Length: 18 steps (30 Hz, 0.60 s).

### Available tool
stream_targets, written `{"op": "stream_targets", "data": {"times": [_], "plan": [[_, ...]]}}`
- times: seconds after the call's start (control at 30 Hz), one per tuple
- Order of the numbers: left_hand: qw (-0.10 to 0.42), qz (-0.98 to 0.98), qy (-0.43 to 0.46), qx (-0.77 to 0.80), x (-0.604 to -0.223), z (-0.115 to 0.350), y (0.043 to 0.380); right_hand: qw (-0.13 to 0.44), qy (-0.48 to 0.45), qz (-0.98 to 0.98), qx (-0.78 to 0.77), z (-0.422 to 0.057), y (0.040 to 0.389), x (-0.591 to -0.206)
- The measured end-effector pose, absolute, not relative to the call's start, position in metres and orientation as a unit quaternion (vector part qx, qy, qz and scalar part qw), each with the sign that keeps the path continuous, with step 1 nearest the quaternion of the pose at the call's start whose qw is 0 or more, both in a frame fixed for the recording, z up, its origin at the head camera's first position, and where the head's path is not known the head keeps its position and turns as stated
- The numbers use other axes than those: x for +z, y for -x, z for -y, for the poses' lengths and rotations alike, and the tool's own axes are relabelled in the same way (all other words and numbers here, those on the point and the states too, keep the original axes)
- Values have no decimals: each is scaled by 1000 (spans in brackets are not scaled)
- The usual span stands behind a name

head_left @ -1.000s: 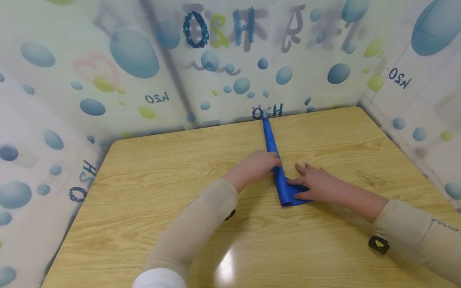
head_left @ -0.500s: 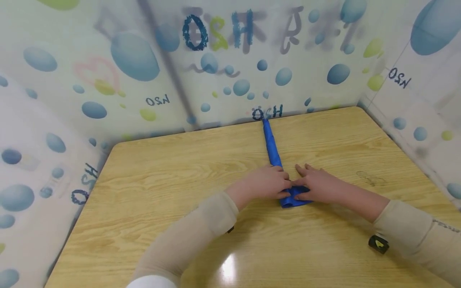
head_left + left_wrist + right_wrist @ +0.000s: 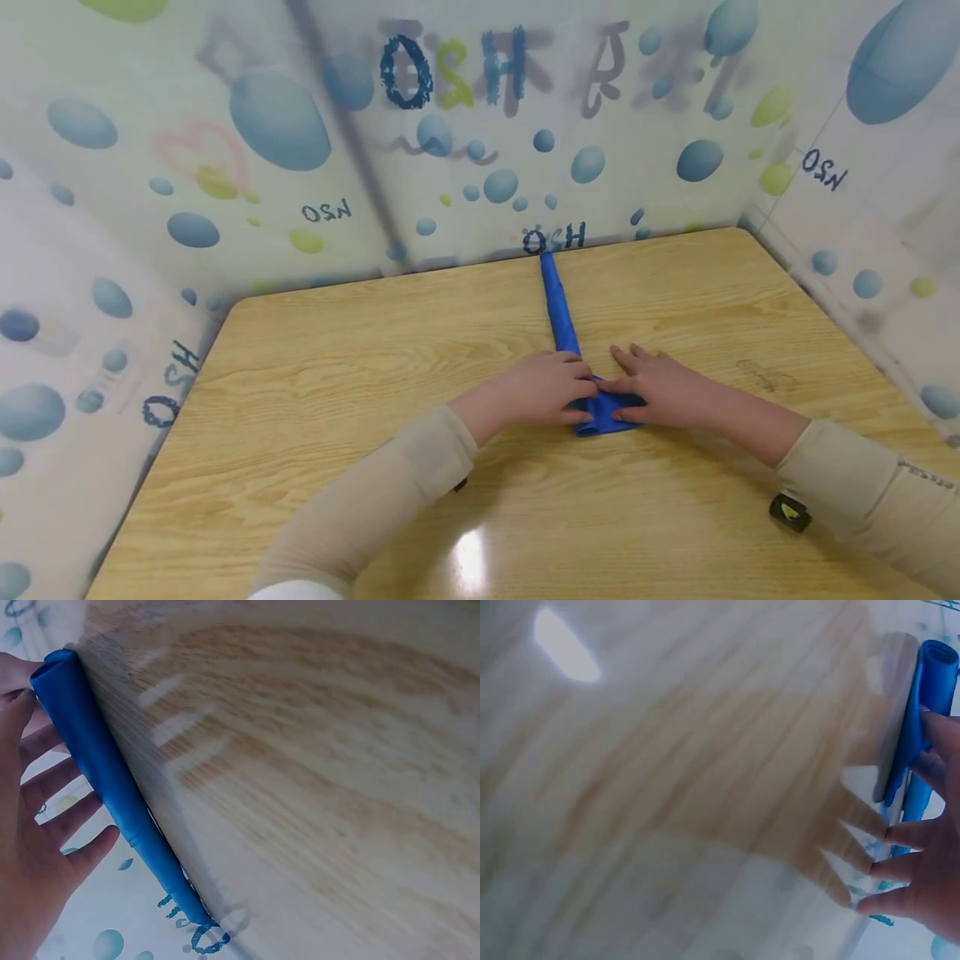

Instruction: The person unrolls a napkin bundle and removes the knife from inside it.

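Observation:
A shiny blue cloth [image 3: 558,308], mostly rolled into a long narrow tube, lies on the wooden table from the back edge toward the middle. My left hand [image 3: 542,390] rests along the left side of the roll near its front end. In the left wrist view, the left fingers [image 3: 71,821] are fairly straight and spread against the tube. My right hand [image 3: 667,392] presses on the flat unrolled flap at the right, fingers spread. Seen from the right wrist, its thumb and forefinger lie on the cloth [image 3: 939,675], and the other fingertips touch the tabletop.
The wood-grain table [image 3: 360,350] meets a pale wall [image 3: 465,167] printed with blue and green drops and lettering. More wall panels stand at left and right. A small dark device [image 3: 790,512] sits at the right wrist sleeve.
My left hand has slid from the middle of the roll toward its front end, and its fingers have spread along it. The right hand stays almost in place on the flap.

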State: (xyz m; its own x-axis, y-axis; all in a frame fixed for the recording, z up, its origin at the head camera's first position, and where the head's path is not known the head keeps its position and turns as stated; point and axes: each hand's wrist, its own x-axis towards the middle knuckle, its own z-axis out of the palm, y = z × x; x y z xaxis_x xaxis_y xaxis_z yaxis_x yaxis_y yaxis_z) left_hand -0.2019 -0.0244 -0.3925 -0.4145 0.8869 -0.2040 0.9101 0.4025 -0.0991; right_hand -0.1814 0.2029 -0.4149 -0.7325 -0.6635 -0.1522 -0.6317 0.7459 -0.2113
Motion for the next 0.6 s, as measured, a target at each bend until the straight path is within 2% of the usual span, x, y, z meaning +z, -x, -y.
{"op": "stream_targets", "data": {"times": [0.6], "plan": [[57, -809, -579, -89, -394, 26, 202, 90, 406, -907, -66, -213, 186, -421]]}}
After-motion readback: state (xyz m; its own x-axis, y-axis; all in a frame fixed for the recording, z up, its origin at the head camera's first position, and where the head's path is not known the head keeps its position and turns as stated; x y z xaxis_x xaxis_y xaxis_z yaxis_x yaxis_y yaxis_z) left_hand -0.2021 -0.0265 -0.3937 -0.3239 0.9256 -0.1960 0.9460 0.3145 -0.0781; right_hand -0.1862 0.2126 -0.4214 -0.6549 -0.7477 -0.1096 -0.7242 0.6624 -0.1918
